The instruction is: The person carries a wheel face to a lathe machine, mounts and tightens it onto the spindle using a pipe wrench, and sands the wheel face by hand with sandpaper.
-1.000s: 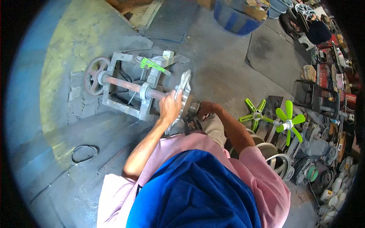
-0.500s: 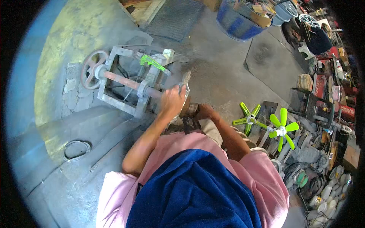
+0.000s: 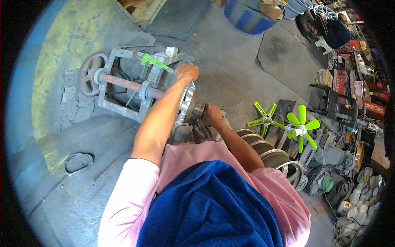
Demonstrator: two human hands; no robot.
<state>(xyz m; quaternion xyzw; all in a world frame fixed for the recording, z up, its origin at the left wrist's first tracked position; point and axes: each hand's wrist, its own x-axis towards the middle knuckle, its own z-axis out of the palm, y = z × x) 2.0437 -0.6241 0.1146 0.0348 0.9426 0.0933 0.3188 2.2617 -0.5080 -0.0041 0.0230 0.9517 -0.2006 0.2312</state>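
Observation:
A shiny metal wheel rim point(image 3: 186, 100), seen nearly edge-on, sits upright at the end of a shaft point(image 3: 127, 83). My left hand point(image 3: 188, 73) is closed at the rim's upper edge, with its fingertips hidden. On the rim's near side a round metal clamp piece point(image 3: 198, 110) presses at its middle. Beside that piece my right hand point(image 3: 213, 115) is closed around what looks like a short metal bar, whose end point(image 3: 223, 111) sticks out past the fingers. A green wrench-like tool point(image 3: 153, 62) lies on the metal frame point(image 3: 123, 111) near my left hand.
A handwheel point(image 3: 91, 74) is on the shaft's far end. Several wheel rims point(image 3: 273, 158) stand in a row at my right, near a fan with green blades point(image 3: 302, 130). A blue tub point(image 3: 249, 18) stands ahead. A cable coil point(image 3: 79, 163) lies at left.
My left hand has moved forward, from the near face of the rim to its upper edge. My right hand remains by the clamp piece. The whole view has shifted slightly.

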